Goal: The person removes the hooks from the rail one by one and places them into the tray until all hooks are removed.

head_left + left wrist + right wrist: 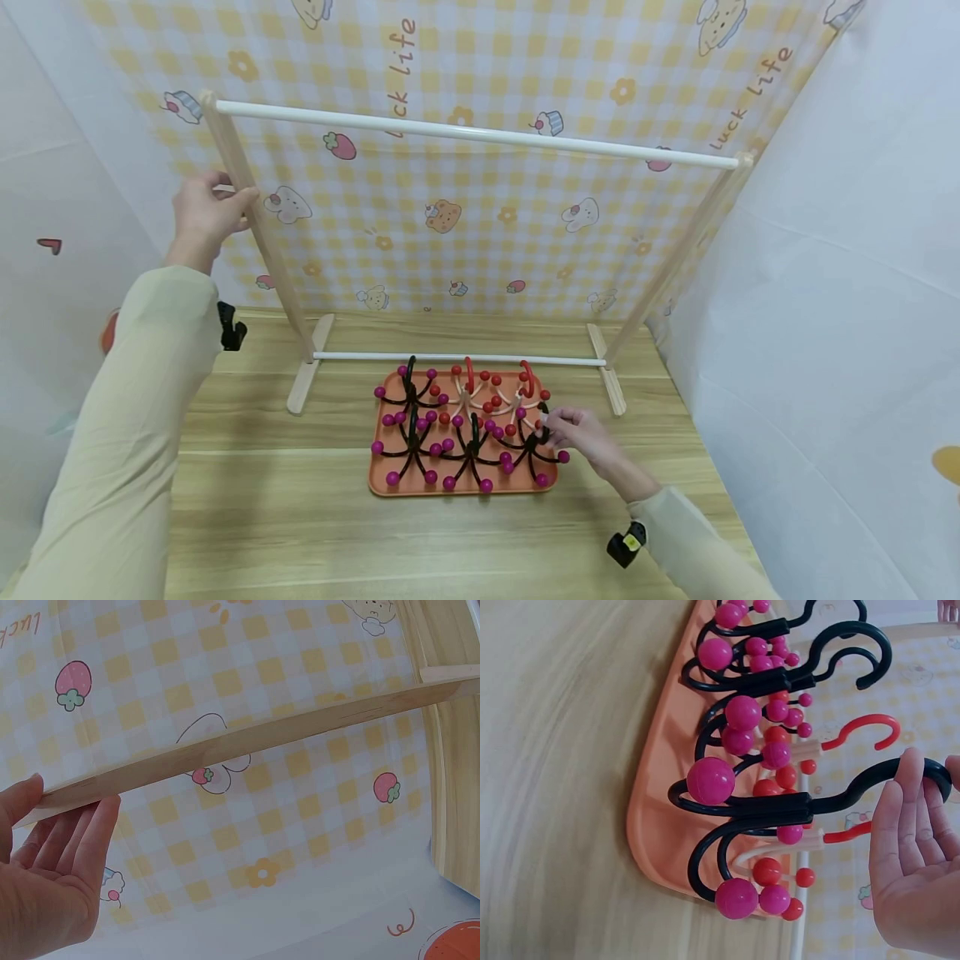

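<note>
My left hand [206,212] holds the left wooden post [272,258] of a standing rack partway down from its top. In the left wrist view the thumb lies on one side of the post and the fingers on the other. My right hand [588,440] pinches the curved hook of a black octopus-shaped hanger [532,443] with magenta ball tips. That hanger is at the right front of an orange tray [467,492]. Around it lie other black hangers [413,446] and two pale ones with red hooks [467,398] and red balls.
The rack's white top bar [465,132] spans high above the tray, and a white lower bar [457,358] runs just behind it. Wooden feet [606,371] stand on the wood-grain table [322,533]. A checked yellow cloth [487,250] hangs behind, with white sheets [840,275] at both sides.
</note>
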Action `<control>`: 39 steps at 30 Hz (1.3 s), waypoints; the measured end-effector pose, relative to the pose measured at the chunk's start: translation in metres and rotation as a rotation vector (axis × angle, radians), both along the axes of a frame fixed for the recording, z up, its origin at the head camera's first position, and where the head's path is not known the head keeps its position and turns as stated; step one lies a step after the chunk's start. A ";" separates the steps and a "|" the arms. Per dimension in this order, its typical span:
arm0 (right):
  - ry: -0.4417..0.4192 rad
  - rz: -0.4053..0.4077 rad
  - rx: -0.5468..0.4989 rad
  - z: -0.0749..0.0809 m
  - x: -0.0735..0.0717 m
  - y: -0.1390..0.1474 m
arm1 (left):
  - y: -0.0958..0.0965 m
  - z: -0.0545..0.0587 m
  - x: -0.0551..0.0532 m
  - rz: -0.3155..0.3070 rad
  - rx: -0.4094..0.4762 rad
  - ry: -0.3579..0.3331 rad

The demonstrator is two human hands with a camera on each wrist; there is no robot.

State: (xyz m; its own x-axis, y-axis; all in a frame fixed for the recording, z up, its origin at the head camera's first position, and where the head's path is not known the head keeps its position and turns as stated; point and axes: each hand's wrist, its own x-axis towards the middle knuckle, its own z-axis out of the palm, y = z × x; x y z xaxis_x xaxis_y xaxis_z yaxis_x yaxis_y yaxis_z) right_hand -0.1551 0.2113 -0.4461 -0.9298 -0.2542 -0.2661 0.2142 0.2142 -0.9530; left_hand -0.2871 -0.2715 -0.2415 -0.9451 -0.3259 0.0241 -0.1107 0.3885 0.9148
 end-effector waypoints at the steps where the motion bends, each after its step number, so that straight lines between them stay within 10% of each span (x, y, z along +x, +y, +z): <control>1: -0.004 -0.003 0.005 -0.001 0.001 -0.001 | 0.000 0.000 0.000 -0.001 -0.001 0.000; 29: 0.043 0.081 0.125 -0.004 0.007 0.000 | 0.005 0.000 0.001 0.007 0.004 0.016; 39: 0.084 0.034 0.152 0.002 -0.001 0.005 | -0.042 -0.050 -0.058 0.010 0.043 0.132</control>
State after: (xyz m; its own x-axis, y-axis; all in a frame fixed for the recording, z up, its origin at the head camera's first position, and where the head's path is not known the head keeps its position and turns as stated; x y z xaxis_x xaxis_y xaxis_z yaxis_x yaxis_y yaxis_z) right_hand -0.1564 0.2164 -0.4445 -0.9419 -0.2487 -0.2258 0.1256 0.3628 -0.9234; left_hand -0.3451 -0.3132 -0.2919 -0.9311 -0.3392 0.1343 0.0083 0.3485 0.9373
